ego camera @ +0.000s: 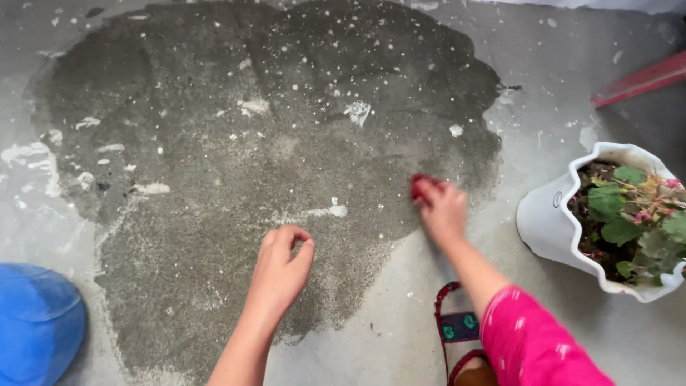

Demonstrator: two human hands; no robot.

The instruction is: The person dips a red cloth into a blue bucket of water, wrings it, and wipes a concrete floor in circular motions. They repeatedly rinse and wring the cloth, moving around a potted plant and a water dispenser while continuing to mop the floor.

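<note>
Head view, looking down on a grey concrete floor (400, 336). A broad dark wet patch (271, 143) covers most of the floor, flecked with white specks and smears of pale residue.

Right hand (441, 207): extended to the right edge of the wet patch, fingers curled and closed on a small red object (418, 184), of which only the tip shows; its kind cannot be told. The forearm ends in a bright pink sleeve (532, 343).

Left hand (282, 268): over the lower part of the wet patch, fingers curled loosely inward toward the thumb, holding nothing visible. The two hands are apart, the left nearer the person.

Surroundings: a white pot (550, 221) with a wavy rim lies tilted at the right, just beside the right arm, containing dark soil, green leaves and small pink flowers. A red bar (639, 80) crosses the upper right corner. A blue rounded item (36, 322) sits at the lower left edge. A sandal (457, 329) with a dark patterned strap shows below the right forearm.
</note>
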